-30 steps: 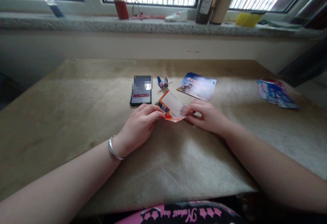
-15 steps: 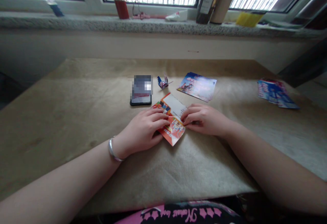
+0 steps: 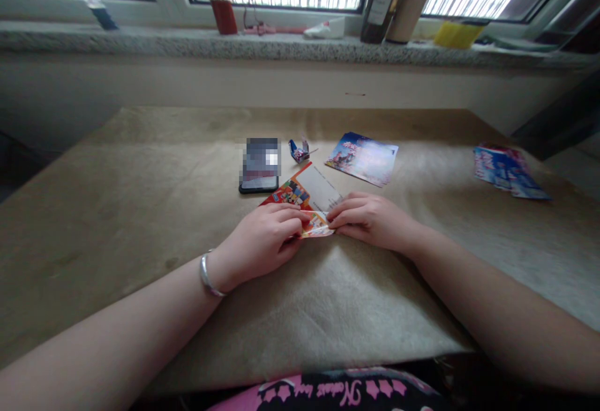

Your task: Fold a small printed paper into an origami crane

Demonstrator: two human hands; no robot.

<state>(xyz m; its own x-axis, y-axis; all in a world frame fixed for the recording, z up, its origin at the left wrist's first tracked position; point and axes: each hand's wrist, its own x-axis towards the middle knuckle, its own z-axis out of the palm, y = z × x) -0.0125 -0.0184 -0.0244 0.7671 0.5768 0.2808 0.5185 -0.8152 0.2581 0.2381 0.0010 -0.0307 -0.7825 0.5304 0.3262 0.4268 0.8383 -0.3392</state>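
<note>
An orange and white printed sheet of paper (image 3: 320, 187) lies on the table between my hands, its near part folded up along a crease. My left hand (image 3: 274, 230) grips the left part of the fold, its fingers covering some of the paper. On the right, my right hand (image 3: 368, 218) pinches the other end of the crease with bent fingers. Just behind the paper sits a small folded-paper figure (image 3: 300, 150) in blue and white. Left of that figure lies a phone (image 3: 259, 167), partly blurred out.
A stack of blue printed sheets (image 3: 363, 158) lies behind my right hand. More blue printed sheets (image 3: 509, 170) are fanned out at the table's right side. Bottles and a yellow item (image 3: 457, 34) stand on the stone windowsill (image 3: 187, 45) beyond the table (image 3: 117, 223).
The paper's near corner, which pointed toward me, has been turned up and away into the fold. More of the sheet's far left part now shows. Both hands have shifted only slightly.
</note>
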